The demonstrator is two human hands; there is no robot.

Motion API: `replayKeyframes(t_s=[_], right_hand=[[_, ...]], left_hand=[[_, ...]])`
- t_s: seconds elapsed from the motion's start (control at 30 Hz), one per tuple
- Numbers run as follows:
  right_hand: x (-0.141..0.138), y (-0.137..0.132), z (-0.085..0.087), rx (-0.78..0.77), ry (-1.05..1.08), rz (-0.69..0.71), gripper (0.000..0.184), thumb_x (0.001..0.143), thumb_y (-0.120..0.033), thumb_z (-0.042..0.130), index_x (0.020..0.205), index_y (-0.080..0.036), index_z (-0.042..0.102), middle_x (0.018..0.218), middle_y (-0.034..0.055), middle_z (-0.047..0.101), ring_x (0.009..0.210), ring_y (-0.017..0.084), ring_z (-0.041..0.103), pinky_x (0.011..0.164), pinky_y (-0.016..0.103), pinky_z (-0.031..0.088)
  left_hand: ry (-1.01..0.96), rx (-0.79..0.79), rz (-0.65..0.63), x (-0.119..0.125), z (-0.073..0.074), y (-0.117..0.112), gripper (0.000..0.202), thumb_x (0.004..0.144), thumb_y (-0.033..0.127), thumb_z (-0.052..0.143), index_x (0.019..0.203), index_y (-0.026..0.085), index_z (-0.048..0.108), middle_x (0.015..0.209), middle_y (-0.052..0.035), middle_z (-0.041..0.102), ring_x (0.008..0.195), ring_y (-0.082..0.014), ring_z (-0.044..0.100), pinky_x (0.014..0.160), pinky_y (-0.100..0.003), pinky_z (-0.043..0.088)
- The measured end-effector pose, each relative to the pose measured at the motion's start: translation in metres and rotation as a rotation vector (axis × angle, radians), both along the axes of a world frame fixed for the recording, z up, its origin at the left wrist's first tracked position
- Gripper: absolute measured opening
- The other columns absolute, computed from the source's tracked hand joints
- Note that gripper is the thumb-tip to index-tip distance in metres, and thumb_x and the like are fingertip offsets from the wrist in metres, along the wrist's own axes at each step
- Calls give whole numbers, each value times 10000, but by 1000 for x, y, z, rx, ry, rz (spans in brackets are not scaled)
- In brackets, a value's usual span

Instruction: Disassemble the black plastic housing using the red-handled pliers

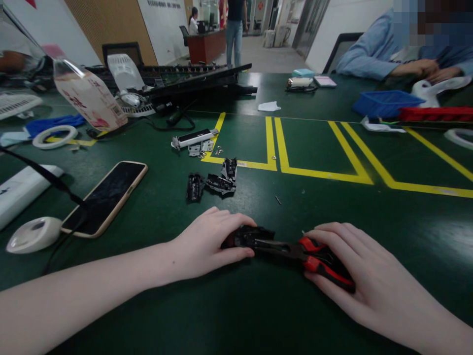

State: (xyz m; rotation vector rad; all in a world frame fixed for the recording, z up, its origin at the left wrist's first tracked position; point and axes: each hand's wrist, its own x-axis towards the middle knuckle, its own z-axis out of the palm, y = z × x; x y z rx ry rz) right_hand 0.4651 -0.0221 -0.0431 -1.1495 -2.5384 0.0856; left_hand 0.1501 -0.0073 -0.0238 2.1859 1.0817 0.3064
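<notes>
My left hand (218, 241) is closed round a black plastic part (247, 235), fingers behind it and thumb in front. In my right hand (354, 266) are long-nose pliers (314, 256) with red and black handles. The jaws point left and meet the black part; whether they grip it I cannot tell. Beyond my left hand lie several black broken-looking plastic pieces (220, 184). Farther back are a white-and-black bar-shaped part (195, 138), small metal plates (200, 148) and small rings (219, 150). A thin pin (278, 200) lies on the green table (281, 305).
At left are a phone (107, 197), a white oval object (34, 235), a tape roll (54, 137) and a bottle (88, 96). Yellow tape (325, 175) marks the table. A blue bin (386, 103) and a seated person's arms (388, 64) are at back right.
</notes>
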Motion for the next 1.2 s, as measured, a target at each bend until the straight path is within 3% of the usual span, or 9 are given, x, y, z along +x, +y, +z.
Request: replayKeyframes(t_s=[0.3, 0.57, 0.73, 0.83, 0.97, 1.2], right_hand=[[-3, 1, -1, 105, -10, 54, 387, 980, -509, 586, 1239, -236, 674, 1111, 113, 783, 974, 304, 757, 783, 456, 635], [4, -1, -14, 35, -5, 27, 504, 979, -624, 563, 1301, -246, 647, 1168, 109, 758, 1000, 301, 754, 779, 448, 646], [7, -5, -11, -55, -21, 3, 436, 998, -531, 536, 1312, -248, 645, 1235, 124, 747, 1086, 315, 737, 855, 459, 641], [3, -5, -3, 18, -52, 89, 394, 988, -446, 544, 1302, -225, 634, 1192, 122, 765, 1066, 306, 751, 872, 445, 641], [-6, -2, 3, 146, -45, 118, 329, 1004, -419, 486, 1204, -202, 631, 1087, 118, 772, 980, 281, 764, 792, 407, 652], [-15, 4, -2, 202, -13, 99, 417, 1018, -596, 511, 1075, -208, 654, 948, 106, 756, 813, 261, 750, 644, 389, 631]], left_hand=[[-20, 3, -4, 0, -1, 0, 379, 1001, 382, 704, 1326, 204, 621, 1108, -33, 758, 977, -210, 679, 904, -370, 436], [-12, 38, -18, 0, -2, 0, 395, 994, 409, 711, 1323, 202, 639, 1028, -34, 743, 920, -208, 668, 866, -351, 437], [-32, 42, -17, 0, -3, 0, 400, 986, 438, 721, 1286, 180, 666, 1001, -31, 735, 892, -198, 655, 847, -341, 431], [-51, 57, -26, 0, -5, 0, 406, 980, 457, 723, 1265, 170, 679, 989, -32, 734, 870, -193, 652, 840, -340, 432], [-54, 98, -28, 0, -9, 1, 424, 979, 498, 712, 1252, 175, 681, 967, -32, 735, 867, -200, 660, 833, -345, 435], [-31, 131, -50, 2, -9, 1, 438, 960, 501, 735, 1236, 164, 681, 977, -38, 742, 856, -200, 664, 824, -343, 445]])
